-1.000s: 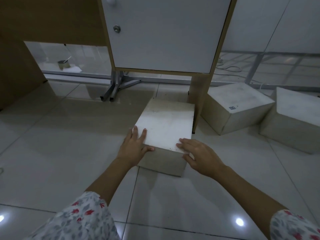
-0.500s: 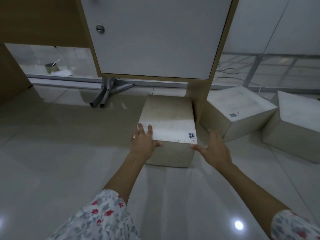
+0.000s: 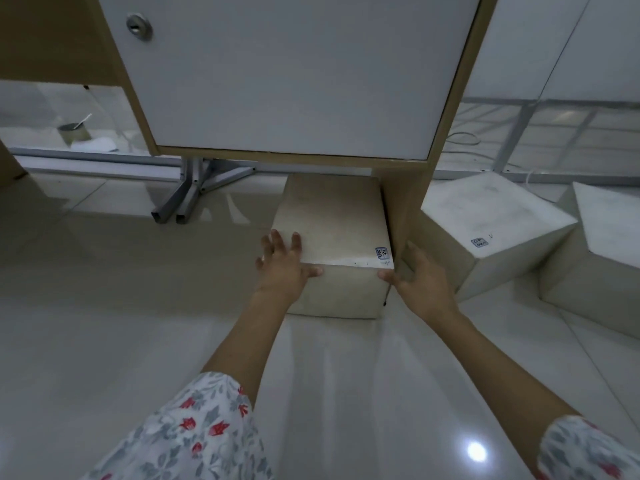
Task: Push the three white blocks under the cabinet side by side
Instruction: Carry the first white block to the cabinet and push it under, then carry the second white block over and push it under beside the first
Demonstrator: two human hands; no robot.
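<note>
The white rectangular foam-like block (image 3: 332,237) at the centre of the frame sits on the glossy pale tiled floor (image 3: 104,306), its far end already beneath the white-doored wooden cabinet (image 3: 294,74) and its right side close against the cabinet's wooden side panel (image 3: 405,209). Its matte, slightly scuffed faces and square edges suggest something stiff yet light, likely to slide easily on the tile; pushing flat on the near face or near top edge looks best, low enough not to tip it.

The left hand (image 3: 284,268) lies on the near left corner, fingers spread straight over the top, thumb on the front face. The right hand (image 3: 419,282) is at the near right corner, thumb touching the edge, fingers extended alongside toward the panel. Both forearms reach forward from the bottom of the frame.

Two more white blocks (image 3: 491,223) wait right of the panel, well outside the cabinet.
</note>
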